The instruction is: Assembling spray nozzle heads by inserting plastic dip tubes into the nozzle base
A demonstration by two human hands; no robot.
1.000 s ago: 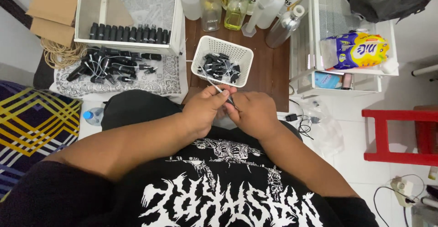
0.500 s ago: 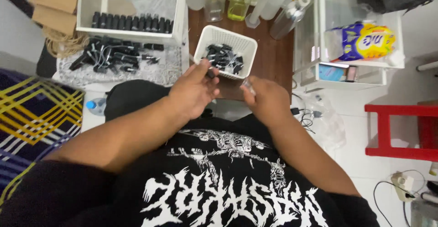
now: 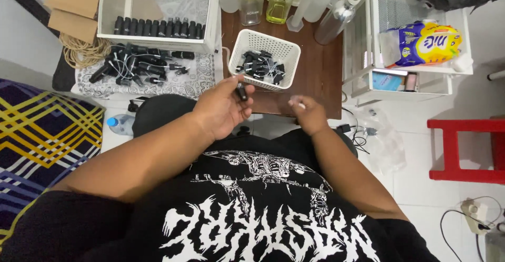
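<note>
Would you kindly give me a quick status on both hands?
Left hand holding small black cap. Right hand pinching something small and pale, unclear what. White basket of black caps just ahead, nothing blocking.

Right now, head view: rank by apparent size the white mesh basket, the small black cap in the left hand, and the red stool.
1. Red stool, though cut off by the frame edge.
2. White mesh basket on the brown table, possibly similar to the stool.
3. Small black cap held in the left hand, clearly smallest.
</note>
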